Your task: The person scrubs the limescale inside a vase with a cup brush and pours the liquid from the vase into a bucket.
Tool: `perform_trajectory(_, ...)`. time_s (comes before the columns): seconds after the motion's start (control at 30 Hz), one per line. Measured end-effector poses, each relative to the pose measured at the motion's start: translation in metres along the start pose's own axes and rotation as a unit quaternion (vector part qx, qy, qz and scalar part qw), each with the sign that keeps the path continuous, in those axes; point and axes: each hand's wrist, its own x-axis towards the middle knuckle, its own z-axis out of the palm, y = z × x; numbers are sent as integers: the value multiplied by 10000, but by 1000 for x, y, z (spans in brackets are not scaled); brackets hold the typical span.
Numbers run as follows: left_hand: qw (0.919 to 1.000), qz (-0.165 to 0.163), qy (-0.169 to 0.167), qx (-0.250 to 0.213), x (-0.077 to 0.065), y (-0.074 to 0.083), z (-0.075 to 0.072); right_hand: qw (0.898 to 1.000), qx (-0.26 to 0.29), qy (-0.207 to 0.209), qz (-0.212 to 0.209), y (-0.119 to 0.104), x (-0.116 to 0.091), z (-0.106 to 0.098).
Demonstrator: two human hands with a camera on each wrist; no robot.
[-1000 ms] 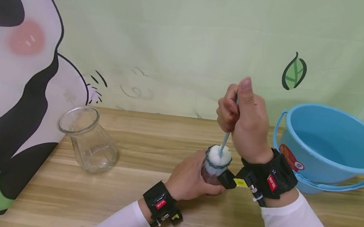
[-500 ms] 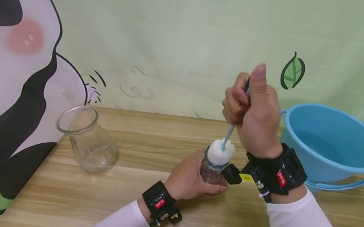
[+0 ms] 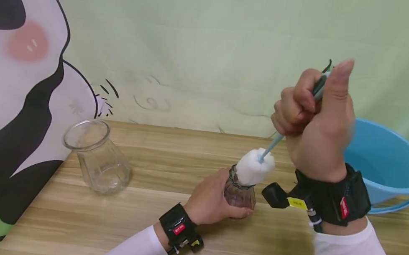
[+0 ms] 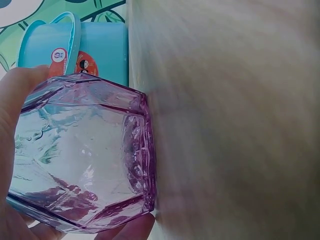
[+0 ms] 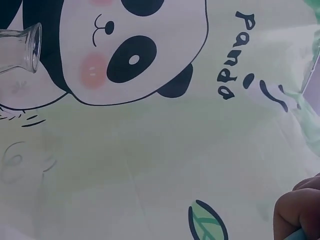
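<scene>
A faceted glass vase [image 3: 240,198] with a wavy dark rim stands on the table; in the left wrist view its glass [image 4: 85,155] looks clear with purple edges. My left hand [image 3: 211,197] grips it from the left, thumb in front. My right hand [image 3: 315,119] is curled round the handle of a sponge bottle brush, thumb pointing up. The brush's white sponge head [image 3: 254,167] sticks well out of the vase mouth, tilted to the right, its lower end still within the rim. Only curled fingers [image 5: 300,212] and a bit of blue handle show in the right wrist view.
A larger clear glass jar [image 3: 103,164] stands on the left of the wooden table [image 3: 139,238]. At the right is a blue bucket [image 3: 390,194], partly hidden by my right hand and wrist. A panda-printed cloth [image 3: 183,49] hangs behind the table.
My right hand has moved up and to the right, drawing the sponge head further out of the vase and tilting the brush more. My left hand and the vase have stayed almost still.
</scene>
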Motion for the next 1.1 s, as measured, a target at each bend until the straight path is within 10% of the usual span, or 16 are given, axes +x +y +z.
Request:
perform_trajectory(0.47,9998,138,40,162,2,0,1,9955,-665,48,-669,-9,-33,-33)
perform_trajectory(1.1,9998,-33,-46,199,0,-1,0,9896,-1411,-91,-254,31,-92,-92)
